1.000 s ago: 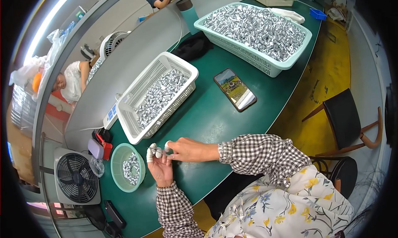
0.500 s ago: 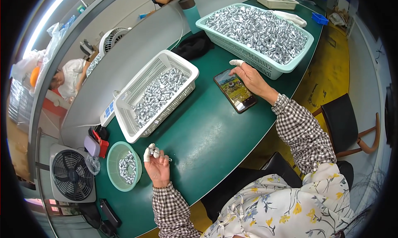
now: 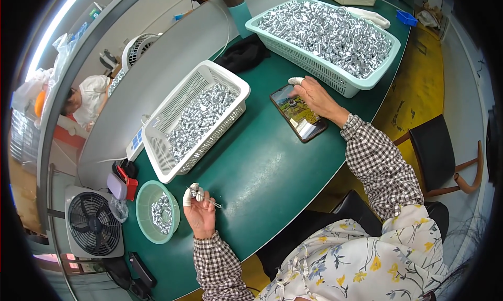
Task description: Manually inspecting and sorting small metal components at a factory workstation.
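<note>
Over the near side of the green table, my left hand is held palm up with white coverings on some fingertips. Its fingers are curled around a small silver metal part, and a thin pale rod-like end sticks out to the right. My right hand is above a smartphone lying on the table, fingers stretched toward the lit, colourful screen. One of its fingertips has a white covering too. A round green basket with similar silver parts stands just left of my left hand.
A white basket and a larger light-green basket, both holding silver parts, stand on the green table. A bottle and black cloth lie toward the partition. A fan is at left, a chair at right.
My right hand's fingers have shifted slightly over the phone, and the picture on its screen has changed a little. My left hand stays nearly in place, still holding the part.
</note>
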`<state>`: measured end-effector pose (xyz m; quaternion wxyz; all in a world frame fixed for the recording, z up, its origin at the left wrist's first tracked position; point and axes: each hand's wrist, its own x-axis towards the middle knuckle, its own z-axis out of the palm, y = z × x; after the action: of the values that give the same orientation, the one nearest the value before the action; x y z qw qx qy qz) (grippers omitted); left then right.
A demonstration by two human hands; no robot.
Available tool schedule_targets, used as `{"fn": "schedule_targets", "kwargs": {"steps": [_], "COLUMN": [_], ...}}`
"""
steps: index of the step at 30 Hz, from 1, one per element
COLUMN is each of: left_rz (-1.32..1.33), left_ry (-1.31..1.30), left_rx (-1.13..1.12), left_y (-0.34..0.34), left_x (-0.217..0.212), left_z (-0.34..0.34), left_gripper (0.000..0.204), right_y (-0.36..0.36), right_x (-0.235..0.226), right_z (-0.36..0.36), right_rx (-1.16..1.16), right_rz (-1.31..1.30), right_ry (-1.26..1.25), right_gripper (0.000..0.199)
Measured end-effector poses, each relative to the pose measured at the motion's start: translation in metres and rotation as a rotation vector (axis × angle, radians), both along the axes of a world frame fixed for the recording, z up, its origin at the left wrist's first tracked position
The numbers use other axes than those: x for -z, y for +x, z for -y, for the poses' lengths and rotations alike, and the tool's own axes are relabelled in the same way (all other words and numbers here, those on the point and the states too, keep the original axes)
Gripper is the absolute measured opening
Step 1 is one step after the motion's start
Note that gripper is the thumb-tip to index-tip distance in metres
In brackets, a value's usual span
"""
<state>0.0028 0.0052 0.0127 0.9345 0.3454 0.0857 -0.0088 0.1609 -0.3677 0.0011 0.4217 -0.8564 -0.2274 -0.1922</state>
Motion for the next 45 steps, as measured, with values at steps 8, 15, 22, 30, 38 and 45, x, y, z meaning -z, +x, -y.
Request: {"fn": "schedule_targets", "kwargs": {"steps": [8,15,22,30,38,45], "left_rz": [0.011,0.016,0.015,0.026,0.045,0.022], "left_ry": [-0.008,-0.004,0.008,-0.001,-0.021,0.069], "left_rx": [0.010,0.025,0.014,0.028,0.034,-0.002], "left_y": [0.000,0.000,-0.001,0.000,0.001,-0.002], "left_x": [0.001,0.001,-0.001,0.000,-0.001,0.004], "left_z": [-0.001,-0.001,0.001,0.001,0.002,0.003], "left_gripper": [0.018,0.018,0.019,0.018,0.017,0.023], "right_y": [0.000,0.002,0.001,-0.002,-0.007,-0.082], "right_x": [0.004,0.004,0.004,0.003,-0.004,-0.042], "right_z": [0.012,0.014,0.012,0.011,0.007,-0.100], "right_rx": [0.043,0.095,0.072,0.065,0.042,-0.080], "right_rz": [-0.125,-0.123,-0.136,-0.110,-0.083,0.322], "right_ry": [0.500,0.514,0.535,0.533,0.555,0.160], "right_gripper": [0.044,0.047,0.046,0.045,0.037,0.019]}}
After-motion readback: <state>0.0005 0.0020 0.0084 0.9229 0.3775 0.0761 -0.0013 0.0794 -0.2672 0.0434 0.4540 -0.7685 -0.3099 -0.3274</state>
